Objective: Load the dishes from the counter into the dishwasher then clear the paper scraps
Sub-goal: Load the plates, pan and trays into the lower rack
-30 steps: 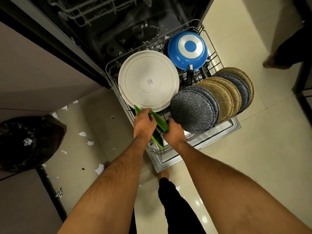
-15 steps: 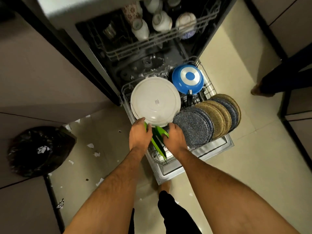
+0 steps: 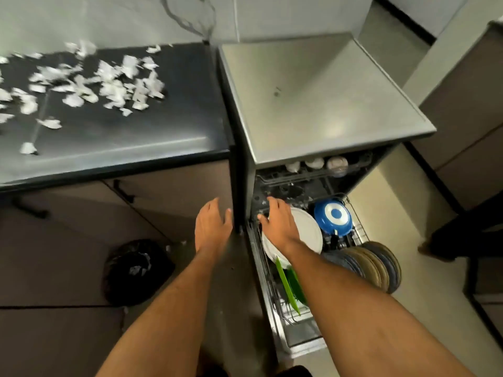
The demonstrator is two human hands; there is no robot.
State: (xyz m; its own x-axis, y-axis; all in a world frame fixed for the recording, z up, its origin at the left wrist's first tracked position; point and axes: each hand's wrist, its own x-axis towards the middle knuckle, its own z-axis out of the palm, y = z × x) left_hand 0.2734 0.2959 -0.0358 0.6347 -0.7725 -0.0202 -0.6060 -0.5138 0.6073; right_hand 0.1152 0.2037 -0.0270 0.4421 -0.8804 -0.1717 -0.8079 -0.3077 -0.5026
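1. Your left hand (image 3: 213, 227): grip apart, fingers spread, holding nothing, in the air in front of the cabinet face just left of the dishwasher (image 3: 321, 104).
2. Your right hand (image 3: 280, 223): grip apart and empty, palm down above the large white plate (image 3: 307, 229), fingertips toward the dark interior of the machine.
3. Lower rack (image 3: 359, 227): pulled out over the floor. It carries the white plate standing on edge, a blue pan (image 3: 333, 217) bottom-out behind it, and a row of speckled plates (image 3: 375, 265), grey and tan, on edge to the right.
4. Green items (image 3: 290, 284): flat, upright, at the near end of the rack, beside your right forearm.
5. Upper rack: only its front shows under the machine's top; pale cups (image 3: 315, 163) sit in it.
6. Paper scraps (image 3: 89, 83): many white pieces scattered over the dark desk (image 3: 163, 137), left of the dishwasher.
7. Black bin bag (image 3: 136, 272): on the floor below the desk, a few white scraps inside.
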